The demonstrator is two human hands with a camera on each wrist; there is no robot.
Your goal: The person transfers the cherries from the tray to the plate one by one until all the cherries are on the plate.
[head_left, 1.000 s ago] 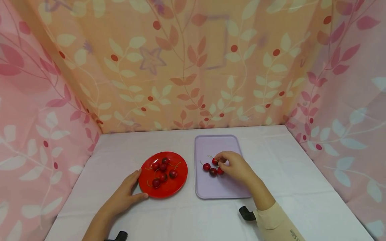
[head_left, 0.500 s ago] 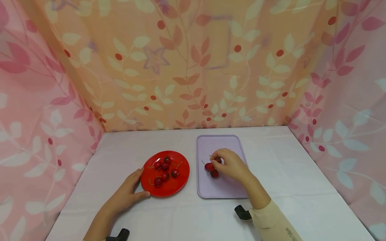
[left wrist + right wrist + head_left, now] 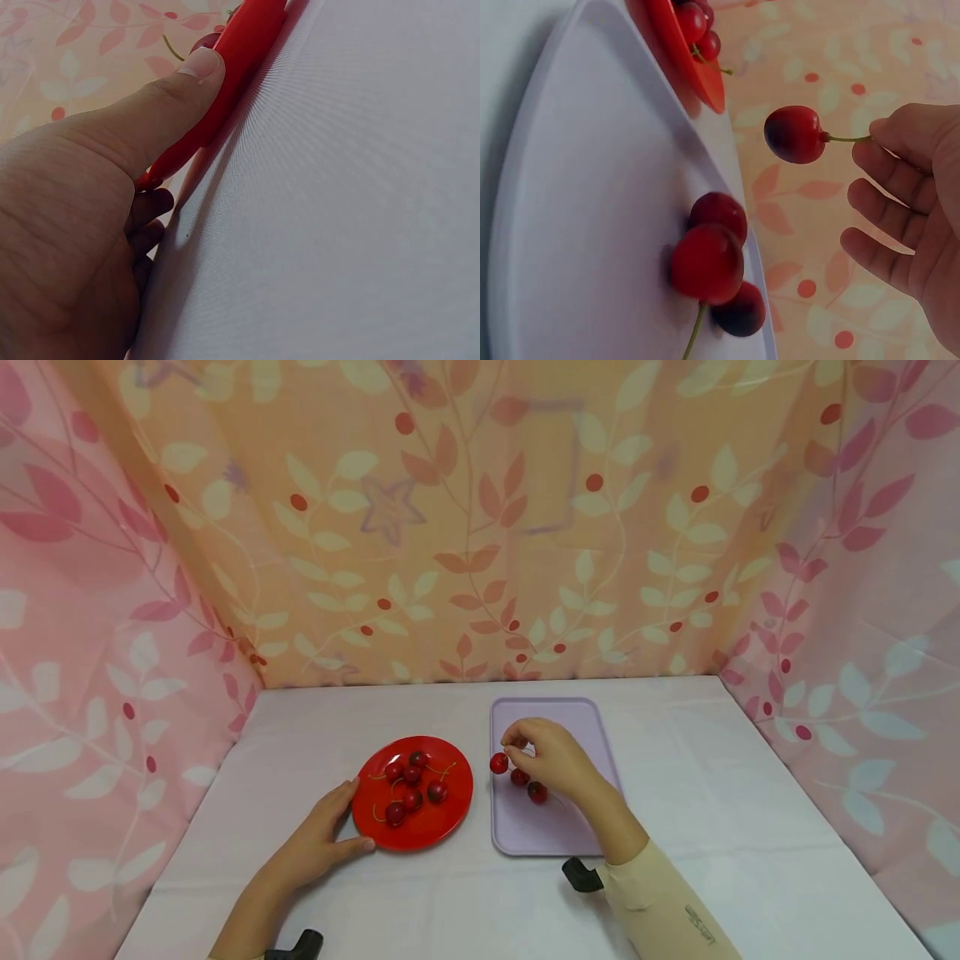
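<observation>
My right hand (image 3: 551, 756) pinches a cherry (image 3: 793, 134) by its green stem between thumb and index finger. In the head view the cherry hangs over the left edge of the lilac tray (image 3: 525, 831). Below it on the tray lie dark red cherries (image 3: 537, 792), three of them in the right wrist view, partly overlapping. My left hand (image 3: 318, 839) rests at the left side of the red plate (image 3: 442, 822), fingers relaxed along the edge, thumb on the rim. Several stemmed cherries (image 3: 412, 799) lie on the plate. The left index finger is hidden in the left wrist view.
A white cloth (image 3: 450, 902) covers the table. Plate and tray stand side by side with a narrow gap between them. A leaf-patterned curtain (image 3: 465, 568) closes off the back, with pink ones (image 3: 847, 652) at the sides. Each wrist wears a black device (image 3: 581, 874).
My right hand has moved left over the tray and lifted a cherry by its stem from among the others. The left hand has stayed at the plate. The head view has shifted slightly.
</observation>
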